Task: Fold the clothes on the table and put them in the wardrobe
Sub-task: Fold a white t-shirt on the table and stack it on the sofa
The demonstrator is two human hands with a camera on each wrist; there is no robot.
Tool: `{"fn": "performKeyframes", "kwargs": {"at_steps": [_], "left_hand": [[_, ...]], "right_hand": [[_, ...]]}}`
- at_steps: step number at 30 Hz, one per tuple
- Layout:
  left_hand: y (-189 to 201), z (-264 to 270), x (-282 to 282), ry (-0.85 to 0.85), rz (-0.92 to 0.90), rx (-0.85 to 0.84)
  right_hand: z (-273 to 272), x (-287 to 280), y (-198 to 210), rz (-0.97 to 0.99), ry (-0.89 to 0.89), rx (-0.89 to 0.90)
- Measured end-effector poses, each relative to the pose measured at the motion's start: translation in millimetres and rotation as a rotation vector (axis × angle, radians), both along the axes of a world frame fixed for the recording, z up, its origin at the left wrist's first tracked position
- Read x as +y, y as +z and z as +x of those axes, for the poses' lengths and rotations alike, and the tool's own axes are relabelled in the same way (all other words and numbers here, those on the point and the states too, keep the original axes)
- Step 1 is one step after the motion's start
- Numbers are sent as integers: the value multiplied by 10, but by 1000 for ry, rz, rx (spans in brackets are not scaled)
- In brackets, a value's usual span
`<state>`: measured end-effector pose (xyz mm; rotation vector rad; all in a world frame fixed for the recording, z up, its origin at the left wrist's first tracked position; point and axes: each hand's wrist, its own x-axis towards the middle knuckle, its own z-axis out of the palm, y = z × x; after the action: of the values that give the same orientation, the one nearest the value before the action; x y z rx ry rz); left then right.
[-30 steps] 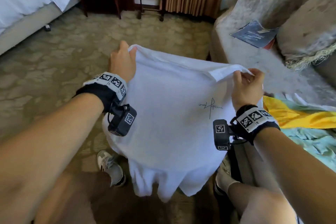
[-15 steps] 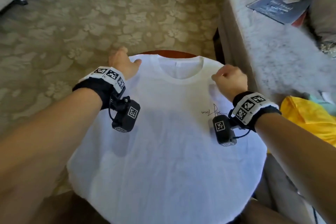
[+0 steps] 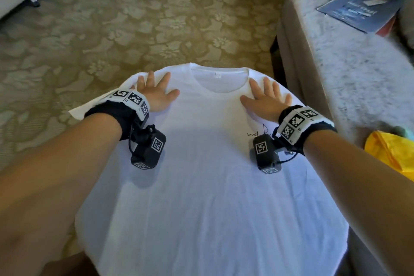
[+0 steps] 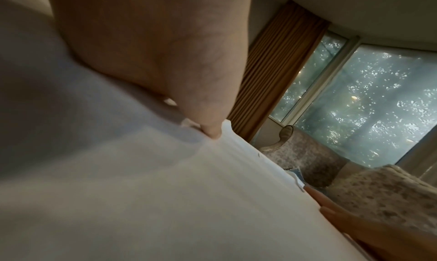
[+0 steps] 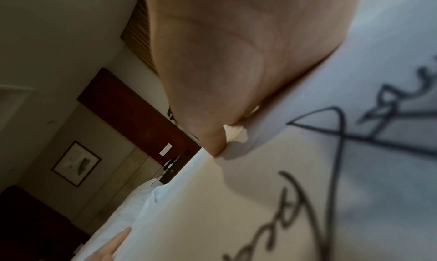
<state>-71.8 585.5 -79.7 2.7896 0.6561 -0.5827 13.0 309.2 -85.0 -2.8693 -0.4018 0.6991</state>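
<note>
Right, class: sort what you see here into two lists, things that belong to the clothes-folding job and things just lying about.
Part of the job:
- white T-shirt, spread flat
- left hand and right hand, pressing flat on its shoulders
- yellow garment, waiting at the right

Just lying about:
- blue booklet on the sofa
- patterned carpet

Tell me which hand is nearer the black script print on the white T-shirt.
Right. The right hand lies flat just above the black script print; the left hand presses the opposite shoulder of the white T-shirt.
</note>
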Motion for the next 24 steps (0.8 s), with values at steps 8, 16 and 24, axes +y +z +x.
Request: {"fn": "performKeyframes", "kwargs": {"at_steps": [8, 16, 24], "left_hand": [[189, -316, 629, 325, -330, -410], [-41, -1002, 894, 625, -818, -46], [-70, -1178, 1079, 756, -1114, -138]], "right_hand": [[-100, 231, 124, 86, -96, -126], [-750, 1283, 221, 201, 170, -18], [-878, 1545, 0, 14, 263, 5]]}}
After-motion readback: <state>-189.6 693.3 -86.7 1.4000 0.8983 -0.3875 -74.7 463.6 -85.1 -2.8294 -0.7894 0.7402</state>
